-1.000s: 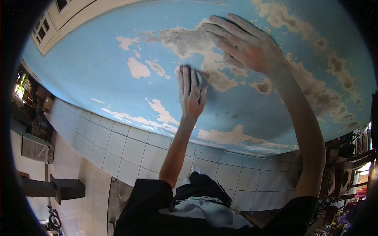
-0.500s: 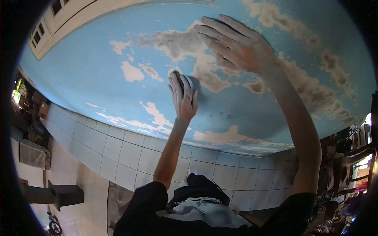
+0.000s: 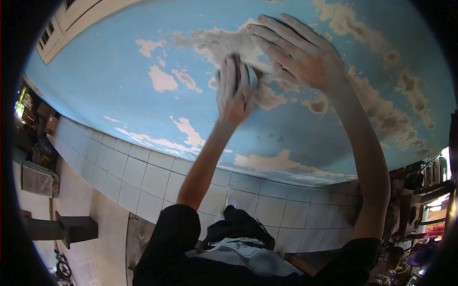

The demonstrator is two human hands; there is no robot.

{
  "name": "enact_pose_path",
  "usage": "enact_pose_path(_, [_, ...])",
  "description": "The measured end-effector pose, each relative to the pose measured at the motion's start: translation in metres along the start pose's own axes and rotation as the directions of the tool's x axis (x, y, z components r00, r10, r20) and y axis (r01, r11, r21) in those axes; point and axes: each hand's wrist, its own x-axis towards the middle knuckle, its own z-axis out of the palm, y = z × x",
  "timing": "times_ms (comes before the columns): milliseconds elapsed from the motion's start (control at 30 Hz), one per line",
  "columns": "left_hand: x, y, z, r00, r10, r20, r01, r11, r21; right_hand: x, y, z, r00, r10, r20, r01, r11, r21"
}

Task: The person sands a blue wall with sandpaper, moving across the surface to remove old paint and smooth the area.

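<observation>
A light-blue wall (image 3: 124, 90) with worn, peeled patches fills the upper view. My left hand (image 3: 235, 93), dusty and a little blurred, presses against it just below a rough grey bare patch (image 3: 217, 43). Its fingers are closed over a dark, flat piece that looks like sandpaper (image 3: 235, 60); most of this is covered by the fingers. Up and to the right, my right hand (image 3: 305, 59) lies flat on the wall with fingers spread, beside the grey patch's right end. Pale dust coats both hands, and the right one holds nothing.
White tiles (image 3: 157, 176) run below the blue surface. A cream wooden frame (image 3: 71, 26) is at upper left, and a dark post (image 3: 76, 229) at lower left. Cluttered shelves and items (image 3: 415, 209) stand along the right edge.
My left hand has slid up and slightly right along the wall with the sandpaper, closer to the grey patch. My right hand stays on about the same spot while the view shifts slightly.
</observation>
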Motion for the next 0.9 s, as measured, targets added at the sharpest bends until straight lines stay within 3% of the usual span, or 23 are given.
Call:
enact_pose_path(100, [-0.047, -0.004, 0.012, 0.989, 0.046, 0.143, -0.039, 0.998, -0.052, -0.001, 0.002, 0.009, 0.994, -0.039, -0.1, 0.03, 0.996, -0.087])
enact_pose_path(167, [-0.023, -0.006, -0.001, 0.956, 0.206, 0.209, -0.205, 0.978, -0.029, -0.001, 0.003, 0.006, 0.997, -0.022, -0.077, 0.017, 0.998, -0.062])
enact_pose_path(233, [0.018, -0.008, -0.011, 0.965, 0.201, 0.169, -0.207, 0.978, 0.021, 0.003, 0.002, 0.005, 0.998, 0.006, -0.068, -0.008, 1.0, -0.025])
enact_pose_path(300, [0.033, -0.008, -0.016, 0.992, 0.124, -0.007, -0.125, 0.991, -0.054, 0.002, 0.002, 0.004, 0.996, 0.0, -0.084, -0.005, 0.998, -0.061])
enact_pose_path(333, [0.011, -0.007, -0.007, 0.999, 0.03, 0.026, -0.028, 0.996, -0.087, 0.001, 0.003, 0.008, 0.99, -0.017, -0.138, 0.014, 1.0, -0.023])
enact_pose_path(367, [-0.013, -0.014, 0.0, 0.999, 0.043, 0.005, -0.042, 0.995, -0.086, 0.001, 0.006, 0.008, 0.989, -0.023, -0.146, 0.016, 0.999, -0.046])
enact_pose_path(433, [-0.064, -0.026, 0.001, 0.987, 0.047, 0.152, -0.068, 0.988, 0.14, -0.001, 0.003, 0.007, 0.996, -0.029, -0.087, 0.028, 1.0, -0.009])
enact_pose_path(567, [-0.017, -0.042, -0.018, 0.998, 0.041, 0.051, -0.048, 0.985, 0.163, -0.001, 0.001, 0.009, 0.996, -0.019, -0.089, 0.009, 0.993, -0.118])
enact_pose_path(633, [0.018, -0.05, -0.03, 0.987, 0.039, -0.156, -0.043, 0.999, -0.026, -0.002, 0.002, 0.006, 0.999, -0.019, -0.041, 0.013, 0.99, -0.138])
enact_pose_path(800, [-0.025, -0.045, -0.043, 0.985, -0.114, -0.129, 0.081, 0.969, -0.231, -0.003, 0.002, 0.01, 0.998, -0.019, -0.055, 0.011, 0.992, -0.129])
enact_pose_path(833, [-0.027, -0.042, -0.047, 0.985, -0.113, -0.132, 0.08, 0.969, -0.232, -0.003, 0.002, 0.01, 0.999, -0.019, -0.042, 0.014, 0.994, -0.11])
enact_pose_path(900, [-0.031, -0.037, -0.056, 0.95, -0.271, -0.152, 0.257, 0.96, -0.106, -0.004, 0.002, 0.008, 0.999, -0.019, -0.045, 0.014, 0.995, -0.1])
